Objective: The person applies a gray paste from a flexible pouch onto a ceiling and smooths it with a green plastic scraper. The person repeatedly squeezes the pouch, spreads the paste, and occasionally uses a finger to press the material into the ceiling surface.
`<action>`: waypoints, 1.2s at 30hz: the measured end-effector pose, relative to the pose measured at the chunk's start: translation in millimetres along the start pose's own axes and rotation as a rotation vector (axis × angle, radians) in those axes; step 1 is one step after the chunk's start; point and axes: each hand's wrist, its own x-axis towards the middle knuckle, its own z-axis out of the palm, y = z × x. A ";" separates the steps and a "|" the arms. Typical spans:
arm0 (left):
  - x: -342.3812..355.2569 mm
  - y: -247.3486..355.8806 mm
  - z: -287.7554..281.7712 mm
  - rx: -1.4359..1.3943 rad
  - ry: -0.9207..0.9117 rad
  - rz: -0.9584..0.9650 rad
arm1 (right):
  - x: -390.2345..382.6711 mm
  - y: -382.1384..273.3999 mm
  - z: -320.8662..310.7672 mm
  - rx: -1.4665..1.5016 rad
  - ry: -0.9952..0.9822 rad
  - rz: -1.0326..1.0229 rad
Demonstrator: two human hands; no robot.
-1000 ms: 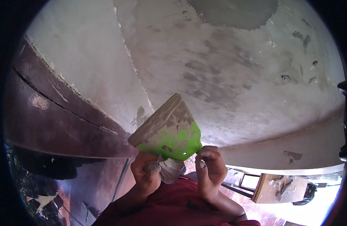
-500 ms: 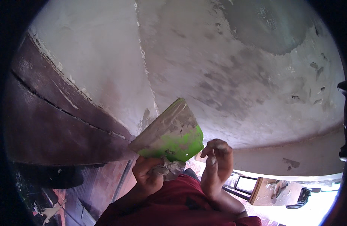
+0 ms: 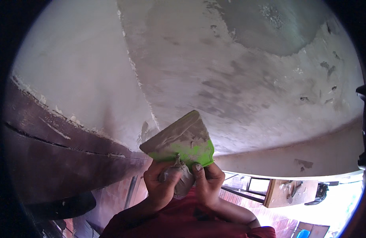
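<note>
A green plastic spreader [image 3: 193, 139], its face smeared with grey-brown paste, is held up in front of me. My right hand [image 3: 209, 182] is closed on its lower right edge, the thumb on the near face. In my left hand [image 3: 161, 182] is a crumpled, paste-smeared plastic bag [image 3: 183, 180], with the thumb pressed on it. The bag's narrow tip reaches up against the spreader's lower edge. My left fingers pass behind the spreader, and I cannot tell whether they also grip it.
A patchy plastered surface [image 3: 183, 67] spreads above, with a rough seam and a darker smooth patch. A dark brown band [image 3: 64, 146] borders it at left. At lower right stands a wooden board [image 3: 282, 194] with tools on it, and a blue item [image 3: 304, 233] lies below.
My right hand has moved left from beside the spreader and now grips its lower edge. My left thumb has shifted onto the bag, whose tip now shows. The view has turned slightly.
</note>
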 end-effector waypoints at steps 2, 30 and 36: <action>4.0 -3.4 8.7 0.008 -0.028 0.119 | -1.7 4.7 6.7 0.017 0.111 -0.042; -44.2 15.0 28.9 -0.010 -0.676 -0.838 | -9.1 -1.6 -111.4 0.429 0.480 -0.228; -66.3 7.2 43.6 -0.074 -0.760 -0.723 | -18.2 -4.3 -125.6 0.451 0.371 -0.280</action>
